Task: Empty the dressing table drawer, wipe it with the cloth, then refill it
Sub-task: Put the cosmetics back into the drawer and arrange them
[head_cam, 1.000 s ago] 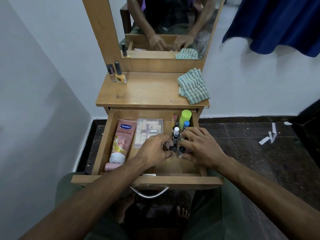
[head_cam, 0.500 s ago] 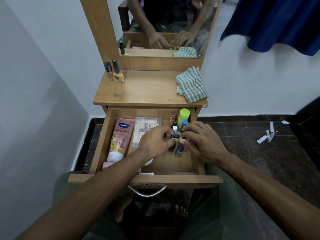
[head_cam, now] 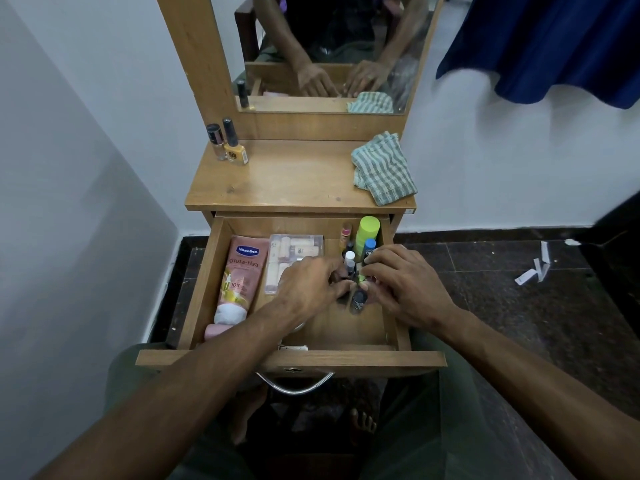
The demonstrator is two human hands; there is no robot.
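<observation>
Both hands are inside the open drawer [head_cam: 199,289], toward its right wall. The left hand [head_cam: 308,289] and right hand [head_cam: 405,285] curl around small bottles [head_cam: 358,292] clustered there. Bare wood shows nearer the drawer's front. The cloth [head_cam: 382,169] lies on the tabletop above the drawer, at its right edge.

The pink tube [head_cam: 238,277] lying along the left side of the open drawer [head_cam: 204,282] carries the only print that reads clearly. Near its upper end a dark blue badge bears the brand "Vaseline" in white letters. Just below it, in white on the pink, stands "Gluta-Hya". Further down the tube, "10X" can be made out; the smaller lines beside and under it are too fine to read. The yellow nail polish bottle [head_cam: 235,148] on the worktop [head_cam: 294,181] has a dark round mark on its front, too small to read.
</observation>
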